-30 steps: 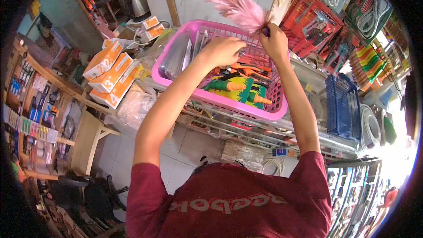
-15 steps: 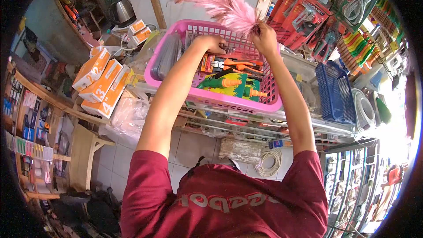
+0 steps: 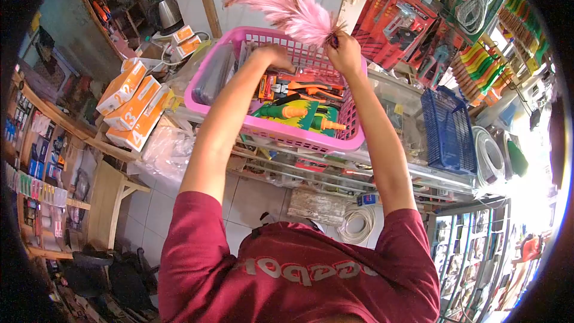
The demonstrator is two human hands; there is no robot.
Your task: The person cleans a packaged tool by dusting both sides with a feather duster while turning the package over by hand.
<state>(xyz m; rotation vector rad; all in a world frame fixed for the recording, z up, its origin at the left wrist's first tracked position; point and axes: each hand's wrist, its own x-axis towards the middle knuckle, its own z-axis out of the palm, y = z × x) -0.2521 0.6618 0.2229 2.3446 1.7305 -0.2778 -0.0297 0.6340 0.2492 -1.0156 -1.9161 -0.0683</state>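
Nearest, the pink basket (image 3: 272,130) sits lengthwise along the glass counter (image 3: 418,174), its near wall close to the counter's front edge; a hard knock from a forearm could push it towards that edge. Just inside the near wall lie green nozzles with orange tips (image 3: 293,112), and behind them orange-handled tools (image 3: 311,87) overlap, so lifting one could drag out its neighbours or catch a finger. Clear packs (image 3: 215,78) stand at the basket's left end, where a sideways sweep of the wrist might tip them. Farther in, the left hand (image 3: 276,58) reaches over the basket, its fingers blurred and partly hidden, so whether it grips anything cannot be told. The right hand (image 3: 345,57) is closed around the base of the pink feather duster (image 3: 281,9), above the basket's far right corner; the feathers slant left past the far rim and could snag on it if lowered carelessly. The duster's handle is mostly hidden by the fist. Beyond the right end, the red tool packs (image 3: 397,27) overlap too closely to count.
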